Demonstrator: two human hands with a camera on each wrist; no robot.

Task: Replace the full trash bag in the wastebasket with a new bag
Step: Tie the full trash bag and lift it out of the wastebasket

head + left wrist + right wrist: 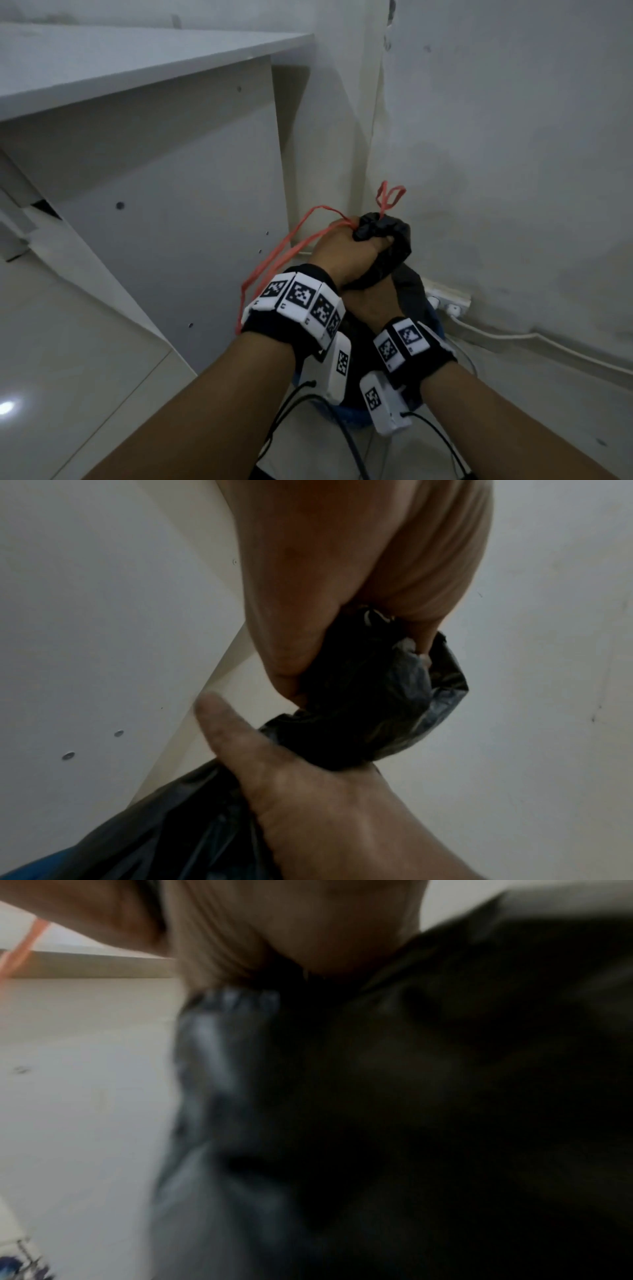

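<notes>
— Where is the trash bag now?

— The black trash bag (pixel 383 236) is gathered at its neck, above the blue wastebasket (pixel 352 416) in the corner by the wall.

— And your hands?

— Your left hand (pixel 346 253) grips the neck high, together with the red drawstring (pixel 291 250). Your right hand (pixel 368 301) is just under it, fingers curled round the same neck. The right wrist view is blurred, mostly dark plastic.
</notes>
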